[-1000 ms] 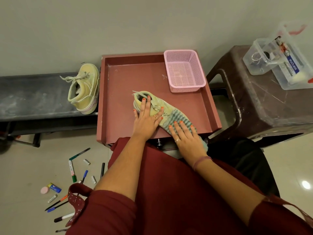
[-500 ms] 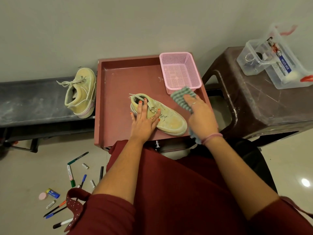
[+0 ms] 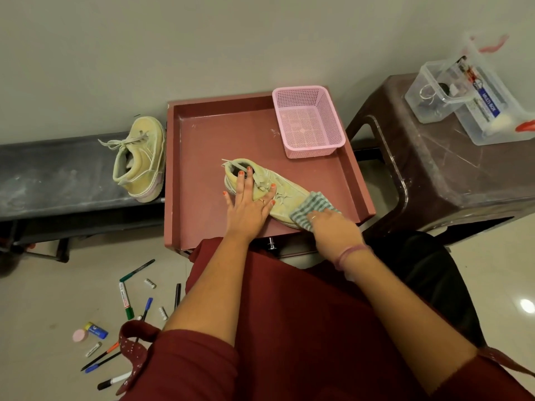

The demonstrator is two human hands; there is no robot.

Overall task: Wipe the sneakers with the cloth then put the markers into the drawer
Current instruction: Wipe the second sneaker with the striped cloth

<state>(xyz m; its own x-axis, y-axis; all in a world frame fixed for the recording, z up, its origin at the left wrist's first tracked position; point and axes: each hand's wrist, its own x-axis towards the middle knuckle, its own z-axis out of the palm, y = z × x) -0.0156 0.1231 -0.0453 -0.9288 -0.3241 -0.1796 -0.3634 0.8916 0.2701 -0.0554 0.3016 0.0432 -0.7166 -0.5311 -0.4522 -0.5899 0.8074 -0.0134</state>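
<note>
Pale yellow canvas sneaker (image 3: 272, 192) steadied under flat left hand (image 3: 249, 206) | striped green cloth (image 3: 311, 206) gripped by right hand (image 3: 333, 230), toe wiped | scattered markers (image 3: 127, 302) undrawered

sleeves: dark red, short, above elbows
nails: orange polish, both hands
left hand (image 3: 248, 208): ring
right hand (image 3: 333, 231): ring, pink wristband (image 3: 348, 253)

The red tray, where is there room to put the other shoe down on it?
On the red tray, the bare patch is the back-left part, between the left wall, the pink basket and the sneaker. The front right is crowded: the left hand holds the sneaker and the right hand presses the cloth on its toe.
</note>
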